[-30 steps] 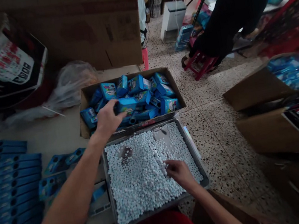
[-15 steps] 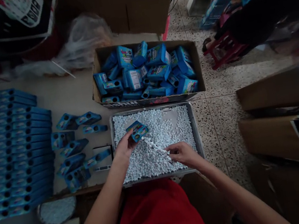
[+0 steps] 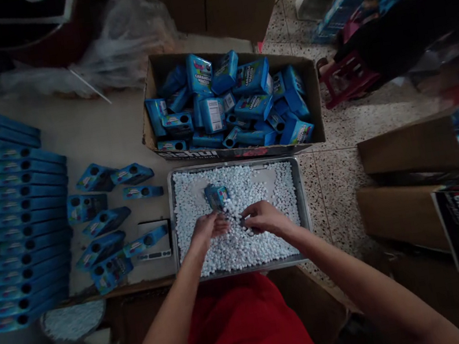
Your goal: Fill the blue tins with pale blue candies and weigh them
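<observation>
A metal tray [image 3: 301, 195] full of small white pellets [image 3: 242, 249] lies in front of me. My left hand [image 3: 207, 228] holds a small blue box [image 3: 216, 196] by its near end, low over the pellets. My right hand [image 3: 264, 217] is just beside it, fingers curled over a clump of pellets at the box's side. Behind the tray, an open cardboard box [image 3: 312, 93] is filled with several blue boxes of the same kind.
Rows of flat blue boxes [image 3: 3, 215] cover the left of the table, with loose ones [image 3: 106, 222] and a small grey device [image 3: 153, 240] near the tray. A bowl of pellets [image 3: 72, 320] sits bottom left. Cardboard boxes [image 3: 410, 147] stand right; a person in black [image 3: 405, 13] sits by a red stool [image 3: 344, 79].
My left hand came back from the cardboard box with a small blue box and lowered it to the pellets. My right hand moved left up to it. The view tilted downward.
</observation>
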A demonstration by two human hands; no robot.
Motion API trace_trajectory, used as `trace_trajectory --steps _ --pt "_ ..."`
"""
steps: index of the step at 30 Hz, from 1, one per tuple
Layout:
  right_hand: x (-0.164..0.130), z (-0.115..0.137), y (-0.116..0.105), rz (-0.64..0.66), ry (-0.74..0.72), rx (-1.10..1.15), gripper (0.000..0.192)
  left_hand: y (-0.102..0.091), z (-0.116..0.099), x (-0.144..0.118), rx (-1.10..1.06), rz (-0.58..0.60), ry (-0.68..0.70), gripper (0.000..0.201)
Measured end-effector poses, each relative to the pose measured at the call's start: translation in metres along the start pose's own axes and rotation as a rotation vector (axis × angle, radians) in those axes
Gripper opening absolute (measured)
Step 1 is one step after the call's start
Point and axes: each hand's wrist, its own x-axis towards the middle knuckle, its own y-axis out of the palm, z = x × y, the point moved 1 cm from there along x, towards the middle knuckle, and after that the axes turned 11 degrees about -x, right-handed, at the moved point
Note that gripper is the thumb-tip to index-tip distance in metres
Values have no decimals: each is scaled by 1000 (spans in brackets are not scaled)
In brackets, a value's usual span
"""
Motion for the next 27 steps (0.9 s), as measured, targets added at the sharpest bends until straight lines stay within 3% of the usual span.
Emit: trace_trajectory --steps 2,4,6,7,10,12,14,17,20,22,24,27 --pt "4 6 -2 17 14 -14 35 -9 -26 -8 281 -47 164 33" --pt "7 8 -4 50 -1 -20 29 -4 -62 -8 797 11 514 61" --pt "8 9 -4 76 -17 -19 28 14 -93 2 1381 264 871 80" --pt "8 8 -4 81 -25 -23 28 25 -104 10 1594 436 958 84" --pt "3 8 -6 93 -52 -69 28 53 -118 38 1889 866 880 73" --pt "-8 6 -11 95 -81 -157 30 60 -118 52 1951 971 803 60" --pt "-25 -2 -18 69 -134 -301 32 56 -118 59 1900 987 772 52" --pt "-53 -34 -29 -70 -161 -518 34 31 -119 56 1679 880 753 45" --pt "-63 -87 -33 -351 -16 -703 37 -4 -107 41 1438 567 865 42" --pt "-55 -121 -26 -497 92 -833 39 -23 -83 27 1260 296 986 37" --pt "-38 -143 -10 -538 150 -939 38 -32 -48 19 1047 85 1063 33" --pt "-7 -151 23 -539 140 -1015 36 -19 11 24 701 -24 1039 35"
